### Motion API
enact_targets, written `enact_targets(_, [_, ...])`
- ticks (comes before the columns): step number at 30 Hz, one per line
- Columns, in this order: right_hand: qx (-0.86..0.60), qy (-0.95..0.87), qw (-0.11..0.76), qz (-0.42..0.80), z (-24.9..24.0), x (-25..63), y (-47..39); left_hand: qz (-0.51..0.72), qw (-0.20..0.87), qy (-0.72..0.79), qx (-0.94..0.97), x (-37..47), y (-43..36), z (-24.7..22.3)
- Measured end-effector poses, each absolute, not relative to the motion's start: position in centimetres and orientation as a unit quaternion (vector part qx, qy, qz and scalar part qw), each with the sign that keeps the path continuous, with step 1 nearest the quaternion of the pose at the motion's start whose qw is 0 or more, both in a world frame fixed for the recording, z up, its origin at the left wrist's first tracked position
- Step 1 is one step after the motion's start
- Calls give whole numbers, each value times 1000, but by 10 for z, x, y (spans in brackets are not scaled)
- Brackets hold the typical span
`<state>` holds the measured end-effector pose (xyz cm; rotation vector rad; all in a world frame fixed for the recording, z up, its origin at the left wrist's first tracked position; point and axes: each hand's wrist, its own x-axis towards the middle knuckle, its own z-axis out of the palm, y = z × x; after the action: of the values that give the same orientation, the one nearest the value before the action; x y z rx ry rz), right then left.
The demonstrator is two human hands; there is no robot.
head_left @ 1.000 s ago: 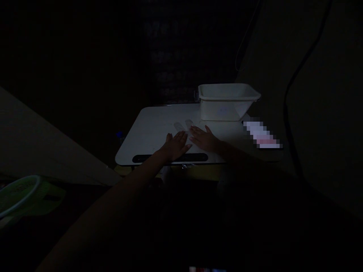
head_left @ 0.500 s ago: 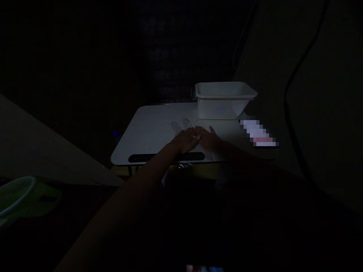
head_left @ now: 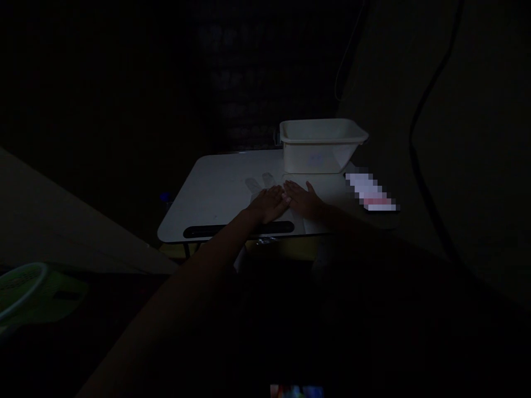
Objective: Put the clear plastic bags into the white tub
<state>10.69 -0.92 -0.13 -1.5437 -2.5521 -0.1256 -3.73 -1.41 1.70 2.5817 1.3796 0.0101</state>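
My left hand lies flat on a small white table, fingers stretched out. Beside it, my right hand is also flat, its thumb apart from the fingers; the two hands touch at the fingertips and thumb. Under and just beyond them lies a thin see-through plastic sheet with two strip-like ends, perhaps a bag's handles; my hands cover most of it. Behind my right hand stands a white plastic tub.
A lit phone-like screen, blurred out, lies at the table's right. A dark slot runs along the front edge. A green basket is at lower left, and a blue-capped bottle stands beyond the left edge. A dark cable hangs at right.
The view has shifted slightly, so the table and tub sit a little further left. My right hand's fingers have spread out flatter and reach slightly further forward; both hands remain on the plastic.
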Motion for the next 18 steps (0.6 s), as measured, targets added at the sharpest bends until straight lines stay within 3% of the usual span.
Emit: enact_targets(18, [-493, -864, 51, -90, 1, 117, -24, -15, 98, 468, 878, -29, -15, 21])
